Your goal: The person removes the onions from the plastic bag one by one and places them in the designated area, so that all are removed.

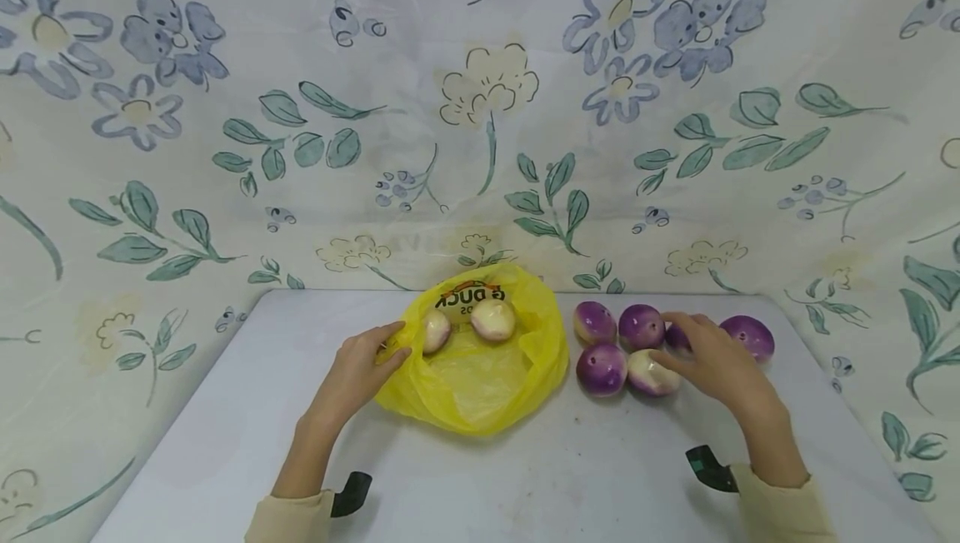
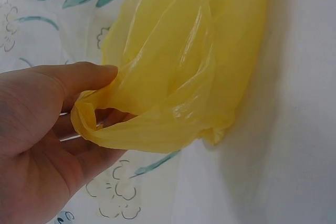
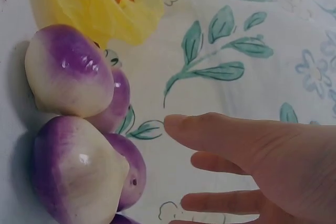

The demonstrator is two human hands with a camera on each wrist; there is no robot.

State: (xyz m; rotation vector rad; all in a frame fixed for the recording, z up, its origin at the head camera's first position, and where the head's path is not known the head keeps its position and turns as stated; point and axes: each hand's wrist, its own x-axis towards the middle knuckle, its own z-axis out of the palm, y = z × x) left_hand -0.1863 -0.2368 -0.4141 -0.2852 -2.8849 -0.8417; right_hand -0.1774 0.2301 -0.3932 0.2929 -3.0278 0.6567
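A yellow plastic bag [image 1: 480, 418] lies with its mouth spread toward me in the head view, two purple-and-white turnips [image 1: 492, 321] inside it. My left hand [image 1: 365, 364] holds the bag's left edge; in the left wrist view the thumb lies on the yellow film [image 2: 173, 77] and the other fingers are partly hidden behind it. Over the group of turnips [image 1: 602, 370] right of the bag hovers my right hand [image 1: 712, 360], fingers spread and holding nothing. The right wrist view shows a gap between that hand [image 3: 273, 171] and the nearest turnip [image 3: 79, 171].
Several turnips sit close together, with one purple turnip [image 1: 750, 339] at the right end, partly behind the right hand. The white table [image 1: 525, 485] meets a floral cloth [image 1: 480, 151] at its back edge. Dark curved pieces [image 1: 352, 494] stick out near both sleeves.
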